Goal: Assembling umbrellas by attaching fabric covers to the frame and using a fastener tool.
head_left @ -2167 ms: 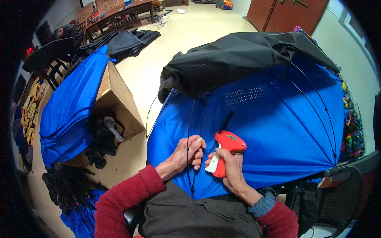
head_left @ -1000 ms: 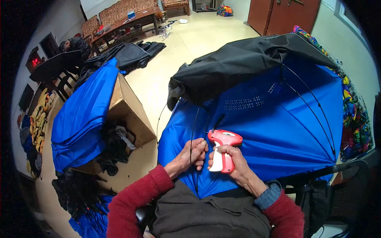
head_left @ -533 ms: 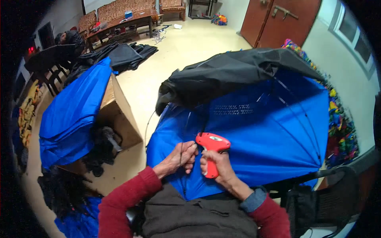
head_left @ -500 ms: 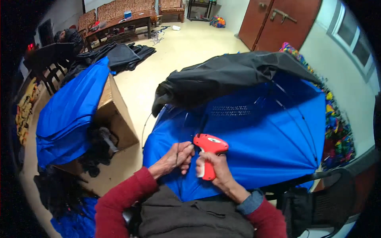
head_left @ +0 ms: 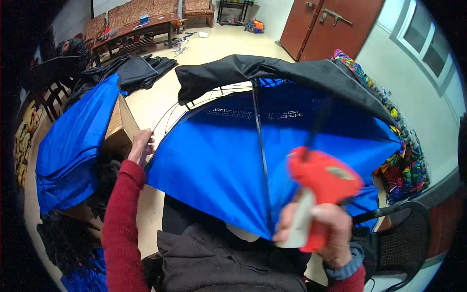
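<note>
Far left of the frame: a yellow-and-black heap (head_left: 24,141), stretched by the lens. Just right of it, blue cloth (head_left: 73,151) hung over a cardboard box (head_left: 127,119), with dark material bunched against the box's lower part. Lower left: a black pile (head_left: 63,238), more blue fabric beneath. Upper left: black cloth (head_left: 138,70) spread over the pale floor; beyond it, a long wooden table (head_left: 136,30) before a patterned bench (head_left: 141,14).

Left of centre, the left hand (head_left: 142,143), red sleeve below it, reached out to the left edge of the blue canopy (head_left: 219,160). Fingers curled inward beside a thin dark rib; could not tell whether they had closed on it. The canopy filled the middle of the frame, lower corner toward the wearer's dark clothing, a long dark rod (head_left: 261,141) down its centre. Black fabric (head_left: 253,68) lay bunched along its far side, at upper centre.

Right of centre, low: the right hand (head_left: 335,226), blurred, fingers wrapped around the handle of a red-and-white gun-shaped tool (head_left: 323,177), which appeared in front of the canopy's right half.

Upper right: brown door (head_left: 335,29). Right side: multicoloured heap (head_left: 408,151); below it, a black chair (head_left: 401,238).
</note>
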### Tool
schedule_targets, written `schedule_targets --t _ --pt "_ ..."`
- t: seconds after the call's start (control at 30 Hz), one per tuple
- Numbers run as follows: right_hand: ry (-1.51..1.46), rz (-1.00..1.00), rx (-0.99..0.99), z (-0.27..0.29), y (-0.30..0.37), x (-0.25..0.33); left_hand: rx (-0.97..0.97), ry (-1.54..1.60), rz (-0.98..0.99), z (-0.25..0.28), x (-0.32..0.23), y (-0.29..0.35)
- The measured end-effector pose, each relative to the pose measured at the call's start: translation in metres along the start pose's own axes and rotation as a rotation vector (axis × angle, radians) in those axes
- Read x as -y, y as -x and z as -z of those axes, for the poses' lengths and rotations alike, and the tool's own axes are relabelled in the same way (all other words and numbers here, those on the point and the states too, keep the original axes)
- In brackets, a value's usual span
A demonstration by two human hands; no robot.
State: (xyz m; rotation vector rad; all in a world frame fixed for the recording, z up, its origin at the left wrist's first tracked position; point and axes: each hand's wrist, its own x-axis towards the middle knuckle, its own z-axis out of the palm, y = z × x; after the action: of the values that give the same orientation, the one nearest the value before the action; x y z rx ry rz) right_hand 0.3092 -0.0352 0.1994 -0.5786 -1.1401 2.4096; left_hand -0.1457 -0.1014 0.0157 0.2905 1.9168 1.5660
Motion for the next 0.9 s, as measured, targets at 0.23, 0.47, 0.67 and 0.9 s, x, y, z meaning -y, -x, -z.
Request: schedule_targets --t 0.23,0.47,0.67,0.9 --pt "-0.132 -0.405 0.118 0.02 -0.053 -0.127 -0.11 -0.101 -0.929 -0.069 -0.106 0.072" --pt "-0.179 -0.625 -0.032 0.037 -0.059 -0.164 0.273 -0.641 -1.937 -0.212 -0.132 0.19" --pt "-0.251 -0.576 -0.04 0.037 -0.056 -0.159 -0.364 -0.391 -1.897 -0.191 -0.202 0.068" --pt "-0.271 -0.533 -0.076 0.038 -0.057 -0.141 0.115 -0.171 -0.686 -0.059 -0.053 0.068"
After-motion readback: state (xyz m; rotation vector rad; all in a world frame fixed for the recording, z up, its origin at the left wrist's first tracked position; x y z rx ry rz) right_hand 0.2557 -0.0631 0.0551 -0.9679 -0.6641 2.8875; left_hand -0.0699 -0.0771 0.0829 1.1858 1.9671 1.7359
